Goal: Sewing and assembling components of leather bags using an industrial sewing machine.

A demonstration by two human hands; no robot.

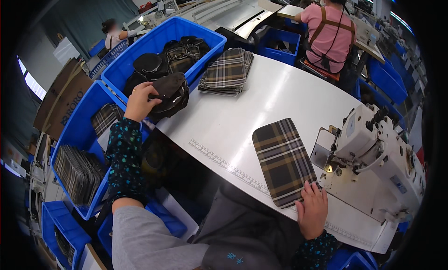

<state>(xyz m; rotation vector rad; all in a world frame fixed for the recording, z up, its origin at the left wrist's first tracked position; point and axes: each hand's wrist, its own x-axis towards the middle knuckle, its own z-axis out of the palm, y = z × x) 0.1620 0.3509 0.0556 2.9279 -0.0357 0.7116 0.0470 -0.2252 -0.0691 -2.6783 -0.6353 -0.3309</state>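
At the table's left edge, my left hand point(141, 102) grips a dark brown sewn fabric piece point(171, 96), rounded and puffy like a pouch or cap. A small light mark shows on its side. My right hand point(312, 210) lies with outstretched fingers on the near right corner of a plaid fabric panel point(283, 160). This panel is flat, brown, black and white, with rounded corners, beside the sewing machine point(368, 146). A stack of similar plaid panels point(227, 73) sits at the table's far left, touched by neither hand.
A blue bin point(214, 39) of dark and plaid sewn pieces adjoins the white table point(275, 95). Left of me, another blue bin point(70, 125) holds plaid stacks. A ruler strip point(228, 166) runs along the front edge. A person in pink point(329, 36) sits beyond the table.
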